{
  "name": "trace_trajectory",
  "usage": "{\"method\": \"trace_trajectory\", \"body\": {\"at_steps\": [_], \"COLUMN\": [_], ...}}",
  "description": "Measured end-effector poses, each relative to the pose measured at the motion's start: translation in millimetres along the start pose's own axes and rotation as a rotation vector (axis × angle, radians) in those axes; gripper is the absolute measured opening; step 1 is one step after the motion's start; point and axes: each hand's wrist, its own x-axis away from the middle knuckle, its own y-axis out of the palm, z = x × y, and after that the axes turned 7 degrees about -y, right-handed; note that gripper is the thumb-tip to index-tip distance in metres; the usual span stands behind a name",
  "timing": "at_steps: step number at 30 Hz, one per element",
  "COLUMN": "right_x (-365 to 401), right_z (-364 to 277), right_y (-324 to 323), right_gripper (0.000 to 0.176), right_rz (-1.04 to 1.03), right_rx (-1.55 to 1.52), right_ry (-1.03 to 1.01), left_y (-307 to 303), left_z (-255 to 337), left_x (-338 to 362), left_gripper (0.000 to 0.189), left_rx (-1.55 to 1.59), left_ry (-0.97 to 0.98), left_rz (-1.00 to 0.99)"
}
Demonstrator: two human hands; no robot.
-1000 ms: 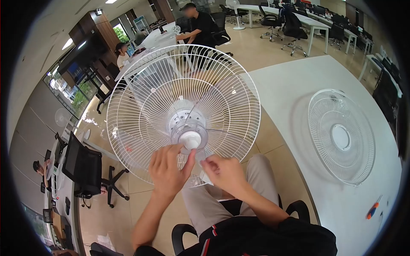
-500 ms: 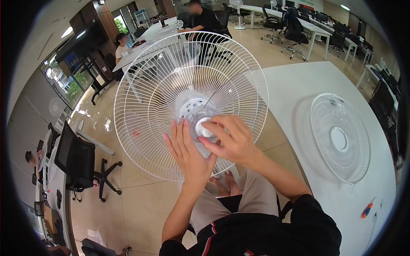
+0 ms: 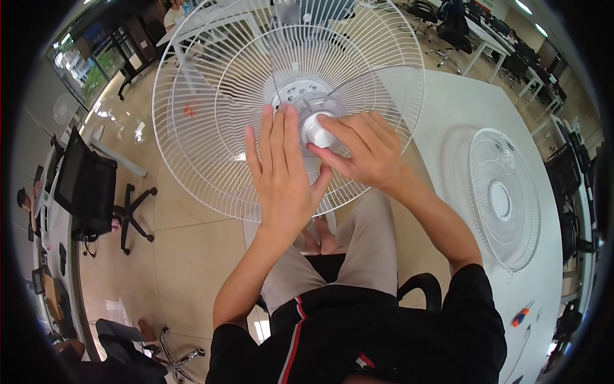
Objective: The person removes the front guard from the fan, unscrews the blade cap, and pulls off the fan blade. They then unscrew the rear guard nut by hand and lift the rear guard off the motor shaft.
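Note:
A large round white wire fan guard (image 3: 192, 182) stands in front of me, with clear fan blades (image 3: 377, 83) inside it. At its centre is a silvery-white knob (image 3: 319, 130) on the clear hub. My right hand (image 3: 368, 147) pinches this knob between thumb and fingers. My left hand (image 3: 281, 169) lies flat beside the hub with its fingers stretched out over the blades, its thumb pointing toward my right hand.
On the white table (image 3: 441, 102) at the right lie a second round fan grille (image 3: 500, 201) and an orange and blue screwdriver (image 3: 520, 317). A black office chair (image 3: 93, 192) stands at the left. Part of a person (image 3: 173, 14) shows at the top left.
The view has tilted down, so the fan and hands appear higher. The fingers of my right hand have shifted slightly around the knob. My left hand remains spread beside the hub.

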Motion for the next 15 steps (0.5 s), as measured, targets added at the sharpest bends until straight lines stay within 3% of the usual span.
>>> {"method": "trace_trajectory", "body": {"at_steps": [7,15], "right_x": [-8.9,-21.7], "right_z": [30.4,46.1], "right_y": [3.6,7.8], "right_gripper": [0.045,0.041], "right_rz": [-0.062,-0.124], "right_rx": [-0.124,-0.172], "right_ry": [-0.274,-0.419], "left_y": [1.4,-3.3], "left_z": [-16.0,-27.3], "left_x": [-3.2,-12.2], "left_gripper": [0.093,0.092], "left_rx": [0.025,0.064], "left_ry": [0.075,0.113], "left_rz": [0.023,-0.010]}}
